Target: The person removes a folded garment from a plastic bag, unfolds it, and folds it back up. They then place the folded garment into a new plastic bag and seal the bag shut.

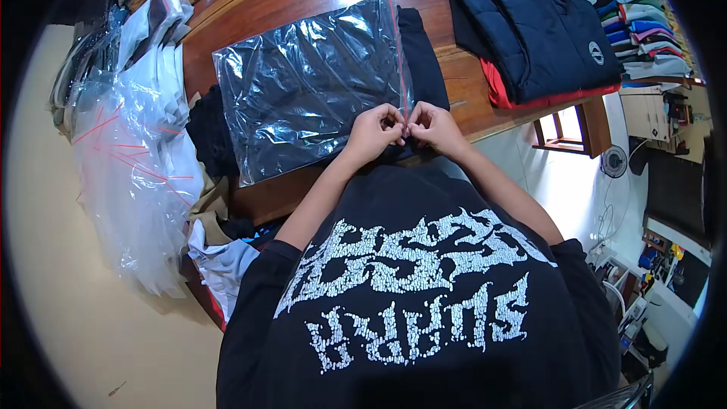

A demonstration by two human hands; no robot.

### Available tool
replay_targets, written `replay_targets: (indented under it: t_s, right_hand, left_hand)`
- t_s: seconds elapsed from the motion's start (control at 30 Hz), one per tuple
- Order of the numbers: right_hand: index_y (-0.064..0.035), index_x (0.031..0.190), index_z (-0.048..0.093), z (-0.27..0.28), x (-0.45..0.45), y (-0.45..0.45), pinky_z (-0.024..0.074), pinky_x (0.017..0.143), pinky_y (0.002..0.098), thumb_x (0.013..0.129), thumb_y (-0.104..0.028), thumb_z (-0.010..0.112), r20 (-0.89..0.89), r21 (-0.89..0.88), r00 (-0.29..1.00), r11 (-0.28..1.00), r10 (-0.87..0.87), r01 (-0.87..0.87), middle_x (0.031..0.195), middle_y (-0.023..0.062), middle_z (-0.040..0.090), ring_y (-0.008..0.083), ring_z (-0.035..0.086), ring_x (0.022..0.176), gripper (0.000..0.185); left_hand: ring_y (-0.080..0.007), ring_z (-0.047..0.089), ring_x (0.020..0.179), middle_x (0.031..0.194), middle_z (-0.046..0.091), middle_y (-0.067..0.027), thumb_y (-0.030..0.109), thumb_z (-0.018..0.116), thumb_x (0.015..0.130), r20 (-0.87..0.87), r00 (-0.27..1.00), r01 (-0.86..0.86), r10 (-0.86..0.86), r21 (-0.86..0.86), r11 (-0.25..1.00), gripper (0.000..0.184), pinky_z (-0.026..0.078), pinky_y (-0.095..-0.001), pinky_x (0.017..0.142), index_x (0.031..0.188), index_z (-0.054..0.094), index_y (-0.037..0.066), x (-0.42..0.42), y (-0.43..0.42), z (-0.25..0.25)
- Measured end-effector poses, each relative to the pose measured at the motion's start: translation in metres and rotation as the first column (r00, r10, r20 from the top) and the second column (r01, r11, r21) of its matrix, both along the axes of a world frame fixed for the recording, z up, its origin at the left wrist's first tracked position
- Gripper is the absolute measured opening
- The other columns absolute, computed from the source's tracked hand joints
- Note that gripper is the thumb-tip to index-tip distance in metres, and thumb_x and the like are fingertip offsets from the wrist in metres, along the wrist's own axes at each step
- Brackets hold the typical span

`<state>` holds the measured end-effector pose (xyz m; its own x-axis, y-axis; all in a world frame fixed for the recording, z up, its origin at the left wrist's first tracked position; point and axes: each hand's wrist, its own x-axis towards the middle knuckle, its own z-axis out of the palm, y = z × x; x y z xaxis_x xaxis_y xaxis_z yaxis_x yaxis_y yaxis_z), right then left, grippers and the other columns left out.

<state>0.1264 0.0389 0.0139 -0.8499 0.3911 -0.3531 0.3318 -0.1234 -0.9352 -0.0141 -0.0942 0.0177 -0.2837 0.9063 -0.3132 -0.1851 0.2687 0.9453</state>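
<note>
A clear zip-lock plastic bag with dark folded fabric inside lies on the wooden table. Its red-lined zip edge runs along the right side. My left hand pinches that edge at its near corner, thumb against forefinger. Close beside it, my right hand pinches the same corner from the right. The two hands nearly touch. A black folded cloth shows from under the bag's right side.
Empty clear bags with red zip lines hang over the table's left end. A folded navy padded jacket lies at the right on red fabric. Stacked coloured clothes stand farther right. A small fan is beyond the table.
</note>
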Motion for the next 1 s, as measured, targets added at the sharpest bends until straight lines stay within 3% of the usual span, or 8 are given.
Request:
replay_targets:
  t_s: [1.0]
  right_hand:
    - [-0.0042,0.082,0.052,0.0,0.0009,-0.0032,0.0432,0.052,0.0201,0.085,-0.005,0.062,-0.029,0.01,0.999,0.999,0.037,-0.037,0.071,-0.0001,0.058,0.0044,0.053,0.057,0.011]
  left_hand:
    - [-0.0108,0.065,0.065,0.078,0.064,-0.005,0.001,0.061,0.084,-0.038,0.998,-0.056,0.058,0.044,0.997,0.006,0.054,-0.0238,0.06,0.089,0.059,-0.002,0.0063,-0.0005,-0.0049]
